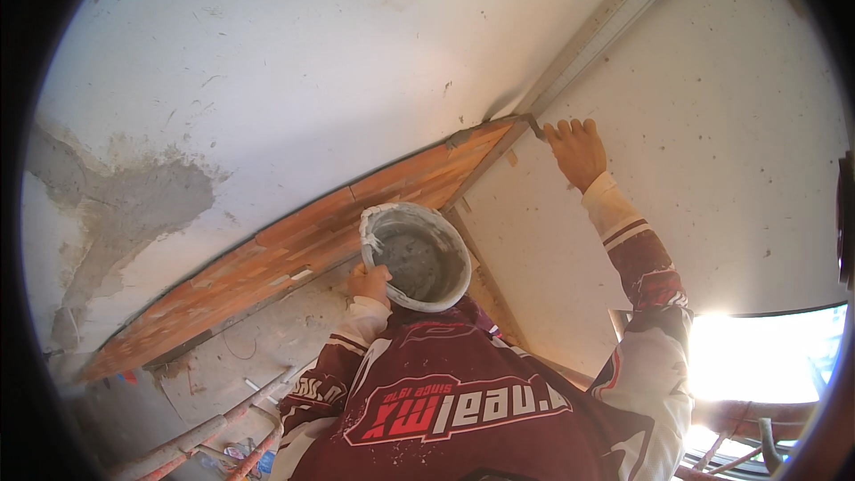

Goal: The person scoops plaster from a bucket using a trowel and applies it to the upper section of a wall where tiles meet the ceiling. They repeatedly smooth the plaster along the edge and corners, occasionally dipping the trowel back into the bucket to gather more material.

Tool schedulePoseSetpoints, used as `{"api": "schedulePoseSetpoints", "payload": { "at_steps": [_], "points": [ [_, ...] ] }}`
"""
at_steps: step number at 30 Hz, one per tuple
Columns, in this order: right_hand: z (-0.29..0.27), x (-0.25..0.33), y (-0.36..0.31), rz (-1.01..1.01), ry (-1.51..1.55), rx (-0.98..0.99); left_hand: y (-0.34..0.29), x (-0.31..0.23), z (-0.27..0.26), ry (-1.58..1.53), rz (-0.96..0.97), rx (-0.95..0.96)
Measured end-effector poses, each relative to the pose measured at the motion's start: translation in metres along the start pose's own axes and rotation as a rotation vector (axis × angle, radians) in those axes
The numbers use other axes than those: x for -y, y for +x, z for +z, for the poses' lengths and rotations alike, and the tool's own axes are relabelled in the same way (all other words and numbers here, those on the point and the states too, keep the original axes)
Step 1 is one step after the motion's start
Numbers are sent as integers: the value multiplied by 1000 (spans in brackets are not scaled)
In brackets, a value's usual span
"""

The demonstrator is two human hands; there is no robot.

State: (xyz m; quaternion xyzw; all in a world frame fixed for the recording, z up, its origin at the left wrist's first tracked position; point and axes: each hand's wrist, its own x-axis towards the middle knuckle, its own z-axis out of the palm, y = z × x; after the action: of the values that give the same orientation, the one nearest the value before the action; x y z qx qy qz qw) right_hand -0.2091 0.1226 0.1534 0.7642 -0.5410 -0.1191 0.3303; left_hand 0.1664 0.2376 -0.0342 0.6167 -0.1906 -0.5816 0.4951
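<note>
My left hand is closed on the rim of a round, mortar-smeared bucket, close to my chest. Grey, wet-looking mortar coats the inside of the bucket. Raised to the upper right, my right hand grips a small trowel; most of its handle is hidden by my fingers. The trowel's tip is at the corner where the top of the orange brickwork meets the white panel and a wooden beam. A dark strip of mortar runs along that top edge near the tool.
Another white panel rises on the right, with a long beam between the two panels. Grey patching marks the left panel. Reddish scaffold pipes stand at the lower left, more pipes at the lower right beside a bright opening.
</note>
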Motion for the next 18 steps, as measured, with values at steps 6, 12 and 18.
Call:
{"api": "schedulePoseSetpoints", "payload": {
  "at_steps": [6,12,18],
  "points": [
    [2,-3,-7,20,-12,-9,-3,-4,2,3,7,-26],
    [0,-4,-16,75,11,-24,5,10,-4,-23,9,3],
    [8,-3,-30,189,127,-13,5,8,-2,-4,-4,-14]
  ]
}}
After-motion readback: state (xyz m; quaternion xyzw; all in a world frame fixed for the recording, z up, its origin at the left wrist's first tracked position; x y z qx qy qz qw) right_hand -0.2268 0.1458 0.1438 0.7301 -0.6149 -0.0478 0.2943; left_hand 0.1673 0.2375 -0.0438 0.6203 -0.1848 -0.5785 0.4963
